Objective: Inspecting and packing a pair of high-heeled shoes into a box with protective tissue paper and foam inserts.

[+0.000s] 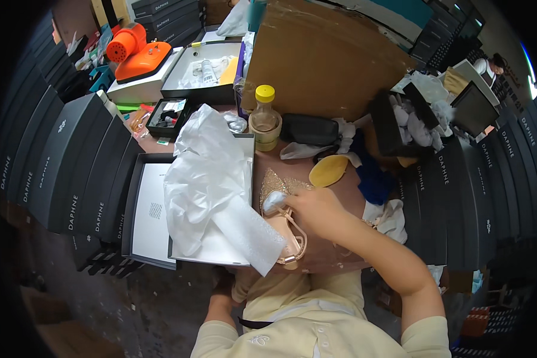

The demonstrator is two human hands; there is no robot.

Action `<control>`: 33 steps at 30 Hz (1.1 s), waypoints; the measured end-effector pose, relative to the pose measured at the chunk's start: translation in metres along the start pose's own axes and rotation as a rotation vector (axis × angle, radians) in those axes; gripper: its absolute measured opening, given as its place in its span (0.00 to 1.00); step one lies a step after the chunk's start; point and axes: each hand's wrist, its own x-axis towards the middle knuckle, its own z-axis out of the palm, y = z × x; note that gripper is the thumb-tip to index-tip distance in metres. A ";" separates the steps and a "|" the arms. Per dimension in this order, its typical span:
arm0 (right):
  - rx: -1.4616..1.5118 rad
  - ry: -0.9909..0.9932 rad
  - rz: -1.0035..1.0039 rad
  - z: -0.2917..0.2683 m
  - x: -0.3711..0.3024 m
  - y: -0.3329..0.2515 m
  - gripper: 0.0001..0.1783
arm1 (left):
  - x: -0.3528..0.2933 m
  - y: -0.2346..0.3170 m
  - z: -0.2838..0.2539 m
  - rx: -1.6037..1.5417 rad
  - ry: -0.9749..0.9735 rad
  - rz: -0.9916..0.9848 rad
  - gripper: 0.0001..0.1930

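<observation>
Right hand [309, 206] at the wad [274, 203] in the shoe [289, 235], left hand [223, 285] below the desk [323, 253]; I can't tell either's grip. Best work gently, sparing the strap [305, 240].

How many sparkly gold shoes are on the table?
2. The first shoe lies beside the white paper, by the right hand. The second shoe shows its glittery toe just right of the first one's; the rest is mostly hidden.
</observation>
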 end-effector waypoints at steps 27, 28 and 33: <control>-0.153 0.126 -0.350 0.073 0.044 0.027 0.12 | -0.185 0.199 -0.231 -0.640 1.348 0.815 0.22; -0.049 0.020 -0.281 0.061 0.043 0.026 0.14 | -0.177 0.207 -0.243 -0.536 1.279 0.686 0.26; 0.195 -0.065 0.021 -0.030 0.045 0.030 0.18 | -0.155 0.207 -0.229 -0.504 1.386 0.718 0.27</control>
